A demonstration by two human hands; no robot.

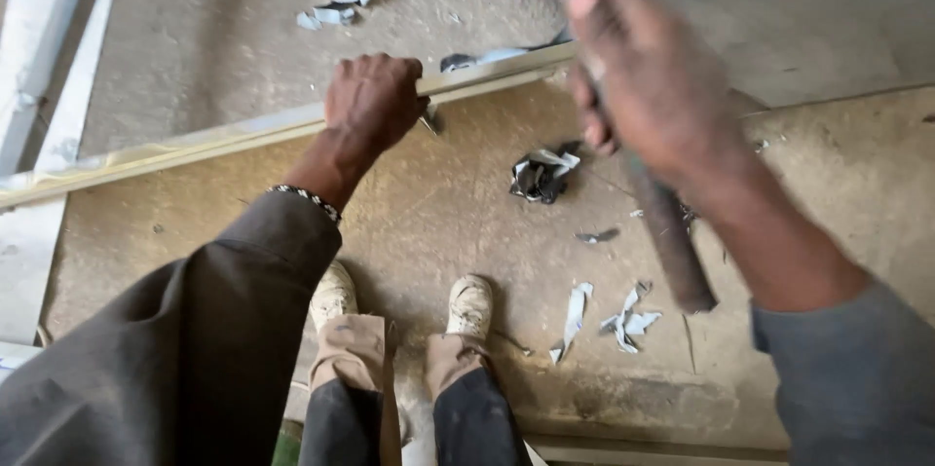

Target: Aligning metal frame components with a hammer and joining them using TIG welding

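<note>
Gripping long pale metal strip (243, 135), left hand (373, 101) fingers closed; right hand (648, 76) fingers clutching dark rusty rod (672, 242).

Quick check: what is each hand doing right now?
Left hand: closed on the long metal strip.
Right hand: closed around a dark rod-like tool handle, blurred.
</note>
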